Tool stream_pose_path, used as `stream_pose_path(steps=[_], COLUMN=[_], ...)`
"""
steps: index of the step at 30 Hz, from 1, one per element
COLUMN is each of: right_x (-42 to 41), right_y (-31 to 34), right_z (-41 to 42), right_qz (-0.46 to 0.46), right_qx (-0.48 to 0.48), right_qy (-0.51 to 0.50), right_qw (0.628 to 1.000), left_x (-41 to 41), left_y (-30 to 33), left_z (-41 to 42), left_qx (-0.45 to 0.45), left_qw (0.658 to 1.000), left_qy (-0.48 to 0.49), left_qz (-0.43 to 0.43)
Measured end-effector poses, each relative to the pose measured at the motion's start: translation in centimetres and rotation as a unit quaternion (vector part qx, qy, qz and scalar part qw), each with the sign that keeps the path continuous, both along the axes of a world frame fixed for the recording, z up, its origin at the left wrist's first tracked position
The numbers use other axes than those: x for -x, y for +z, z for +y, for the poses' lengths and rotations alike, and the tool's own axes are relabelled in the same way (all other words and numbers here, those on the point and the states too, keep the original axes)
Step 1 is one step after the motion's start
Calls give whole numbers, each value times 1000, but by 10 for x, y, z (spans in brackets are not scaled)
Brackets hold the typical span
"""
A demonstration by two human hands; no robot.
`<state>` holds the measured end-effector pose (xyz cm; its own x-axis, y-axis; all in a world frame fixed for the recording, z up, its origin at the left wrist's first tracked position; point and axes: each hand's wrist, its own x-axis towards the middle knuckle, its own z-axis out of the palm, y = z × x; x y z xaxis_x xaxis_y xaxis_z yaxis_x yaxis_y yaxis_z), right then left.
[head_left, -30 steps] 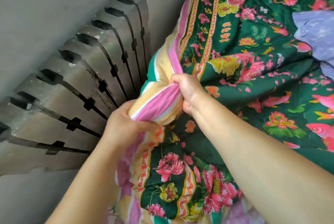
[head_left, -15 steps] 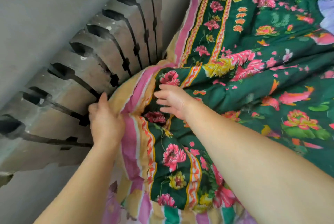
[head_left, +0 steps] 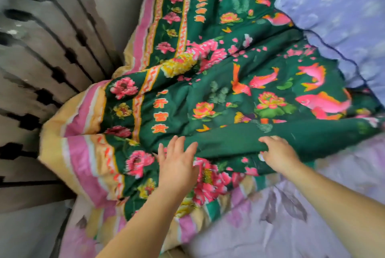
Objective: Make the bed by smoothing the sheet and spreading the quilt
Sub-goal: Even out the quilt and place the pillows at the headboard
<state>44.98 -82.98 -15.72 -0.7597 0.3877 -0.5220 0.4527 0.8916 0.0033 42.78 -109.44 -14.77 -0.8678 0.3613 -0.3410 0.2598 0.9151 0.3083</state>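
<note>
1. The dark green padded cotton quilt (head_left: 239,101), printed with pink peonies, fish and orange characters and edged in pink, cream and white stripes, lies rumpled in soft folds on the bed.
2. Its striped border runs from the near left up to the far centre, beside the grey ribbed cast-iron radiator (head_left: 45,66).
3. The pale lilac leaf-print sheet (head_left: 291,216) is exposed at the near right.
4. A lavender patterned pillow (head_left: 337,14) lies at the far right.
5. The left hand (head_left: 177,166) lies flat on the quilt, fingers straight and spread.
6. The right hand (head_left: 279,153) pinches a green fold, fingers curled.
</note>
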Motion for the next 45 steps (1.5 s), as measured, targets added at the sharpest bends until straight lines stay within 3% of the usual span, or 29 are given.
stream_pose_path(steps=[3,11,18,22,29,37,45], right_x=[-17,7,-7,-37,-73,-76,-88], right_y=[2,-19,-55,-55,-46,28,120], right_z=[32,86,104,112,121,109,58], right_qz=[-20,-70,-56,-29,-18,23,68], right_qx=[-79,-130,-71,-23,-17,-32,-37], right_qy=[47,97,127,120,114,124,121], right_qw=[996,984,988,992,993,992,990], left_x=[3,11,-28,-48,-77,-93,-95], left_y=[-5,-43,-97,-115,-77,4,113], left_z=[42,135,179,177,166,138,81], left_qx=[-4,31,121,192,85,53,95], left_qw=[998,985,964,968,983,997,989], left_qy=[-50,-139,-118,-138,-69,-34,-60], left_qz=[-28,-101,-205,-84,-149,-36,100])
